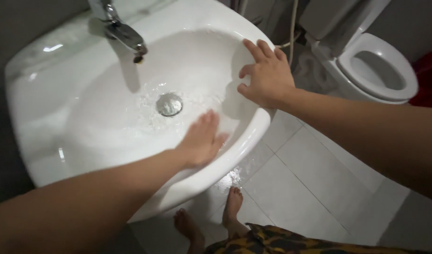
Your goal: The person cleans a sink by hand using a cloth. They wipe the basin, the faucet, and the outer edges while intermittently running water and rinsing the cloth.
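Inside sink (46,94): shallow water, left hand (202,138) flat; right hand (268,75) on rim.

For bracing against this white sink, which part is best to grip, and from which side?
Probably the rounded front rim of the sink, taken from above with fingers curling over its outer edge. The right hand already rests on the rim that way. The left hand lies flat in the wet, smooth bowl near the drain, which offers no edge.
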